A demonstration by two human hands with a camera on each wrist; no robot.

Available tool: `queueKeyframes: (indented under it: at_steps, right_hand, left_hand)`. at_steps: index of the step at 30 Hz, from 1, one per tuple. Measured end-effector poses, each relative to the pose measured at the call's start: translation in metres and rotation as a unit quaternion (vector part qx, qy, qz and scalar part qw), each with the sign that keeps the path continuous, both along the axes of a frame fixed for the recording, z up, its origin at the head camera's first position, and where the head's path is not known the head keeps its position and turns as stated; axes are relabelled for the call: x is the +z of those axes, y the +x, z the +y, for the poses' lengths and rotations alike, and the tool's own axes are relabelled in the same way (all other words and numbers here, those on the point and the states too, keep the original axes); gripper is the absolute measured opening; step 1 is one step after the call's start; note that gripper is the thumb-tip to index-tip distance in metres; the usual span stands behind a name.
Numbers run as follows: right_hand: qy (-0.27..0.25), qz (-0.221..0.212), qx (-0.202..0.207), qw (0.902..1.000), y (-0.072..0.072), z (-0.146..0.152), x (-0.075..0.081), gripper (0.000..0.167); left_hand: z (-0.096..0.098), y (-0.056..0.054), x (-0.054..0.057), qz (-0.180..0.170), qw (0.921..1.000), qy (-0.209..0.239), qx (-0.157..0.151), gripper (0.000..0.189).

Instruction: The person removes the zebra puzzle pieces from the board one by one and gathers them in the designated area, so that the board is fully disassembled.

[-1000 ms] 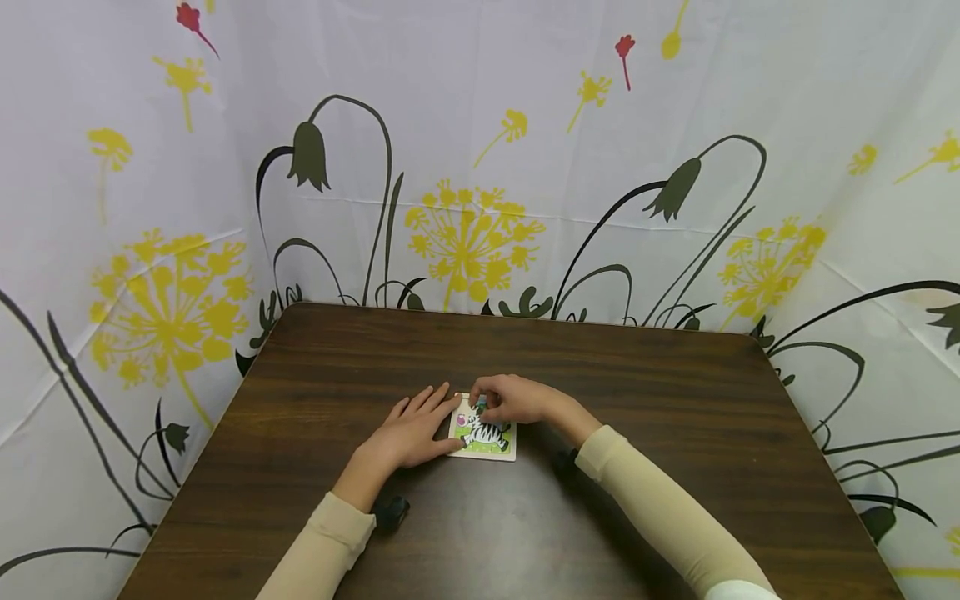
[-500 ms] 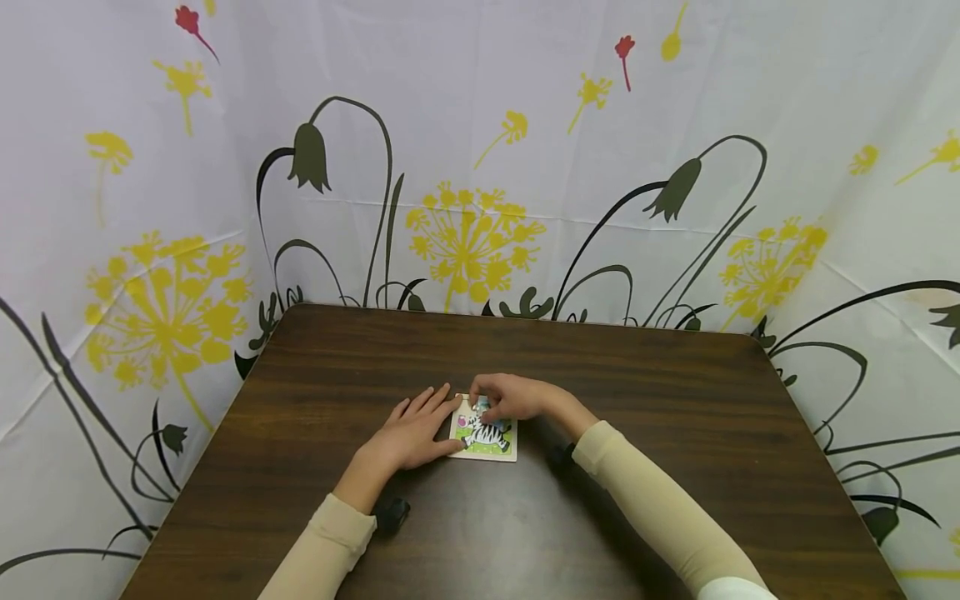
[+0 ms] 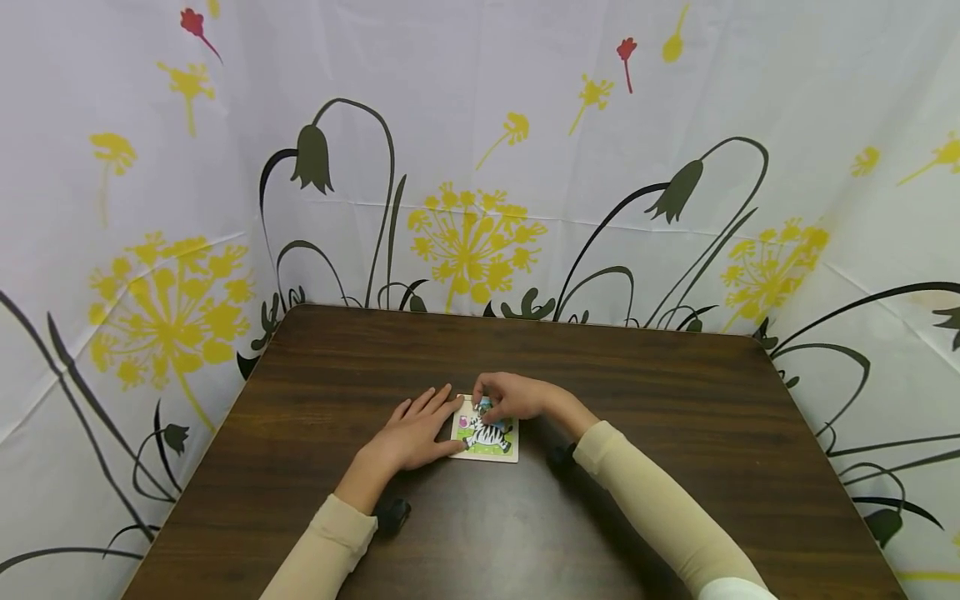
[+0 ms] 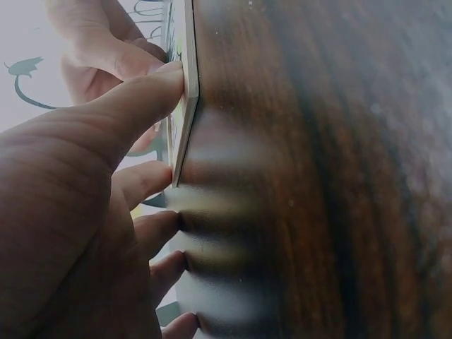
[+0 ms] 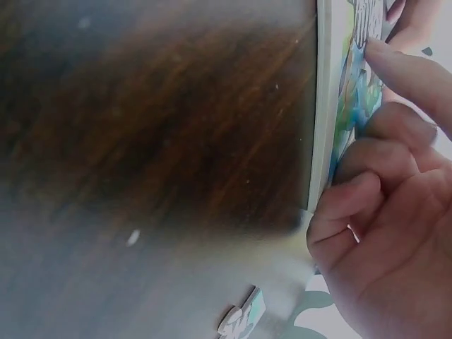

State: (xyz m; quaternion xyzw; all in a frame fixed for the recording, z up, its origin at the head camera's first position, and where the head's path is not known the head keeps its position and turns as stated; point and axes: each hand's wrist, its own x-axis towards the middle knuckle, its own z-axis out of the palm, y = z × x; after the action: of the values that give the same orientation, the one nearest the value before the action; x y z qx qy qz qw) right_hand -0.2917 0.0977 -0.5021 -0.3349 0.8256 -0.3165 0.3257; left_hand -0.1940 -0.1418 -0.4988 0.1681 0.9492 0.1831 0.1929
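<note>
A small square zebra jigsaw puzzle [image 3: 487,442] in a pale tray lies flat on the table. My left hand [image 3: 408,432] is spread at its left side, thumb on the near left corner and index fingertip at the far left corner. In the left wrist view the thumb [image 4: 152,88] presses on the tray's edge, the other fingertips on the tabletop. My right hand [image 3: 513,396] bends over the far part of the puzzle, pinching a blue-green puzzle piece [image 5: 366,92] between thumb and fingers. Its curled outer fingers [image 5: 353,198] rest by the tray's edge and partly hide the picture.
A loose puzzle piece [image 5: 244,314] lies on the table beyond the right hand in the right wrist view. The dark wooden table [image 3: 637,392] reaches back to a flower-printed curtain [image 3: 480,150]. Dark wrist devices [image 3: 392,517] sit under the forearms.
The left hand holds still on the tray. The right hand stays over the same spot, with small finger movements and a slight shift of the piece in its pinch.
</note>
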Motion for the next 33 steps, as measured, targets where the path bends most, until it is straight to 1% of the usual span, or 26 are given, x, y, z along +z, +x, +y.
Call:
queueKeyframes:
  at_steps: [5, 12, 17, 22, 26, 29, 33]
  right_hand:
    - [-0.004, 0.007, -0.004, 1.0000, -0.001, 0.002, -0.002, 0.019]
    - [-0.011, 0.036, -0.008, 0.9993, -0.001, 0.004, -0.001, 0.019]
    - [-0.016, 0.057, 0.002, 0.9982, 0.000, 0.004, -0.001, 0.018]
    - [-0.028, 0.077, -0.001, 0.9967, 0.001, 0.006, 0.002, 0.018]
    - [-0.048, 0.077, -0.006, 0.9958, 0.001, 0.008, -0.001, 0.017]
    - [-0.068, 0.077, -0.018, 0.9945, 0.001, 0.011, -0.004, 0.021]
    - [-0.089, 0.082, -0.052, 0.9913, 0.004, 0.019, -0.005, 0.030]
  left_hand:
    - [0.000, -0.001, -0.001, 0.001, 1.0000, 0.001, 0.000, 0.082]
    - [0.000, 0.000, -0.001, 0.004, 1.0000, 0.003, -0.001, 0.082]
    - [0.000, 0.000, -0.002, 0.005, 1.0000, 0.005, 0.000, 0.082]
    - [0.000, -0.001, -0.002, 0.006, 1.0000, 0.003, 0.002, 0.082]
    - [0.000, 0.000, -0.002, 0.006, 1.0000, 0.004, 0.004, 0.083]
    - [0.001, 0.000, -0.002, 0.005, 1.0000, 0.005, 0.006, 0.083]
    - [0.000, 0.001, -0.001, 0.005, 0.9999, 0.007, 0.006, 0.083]
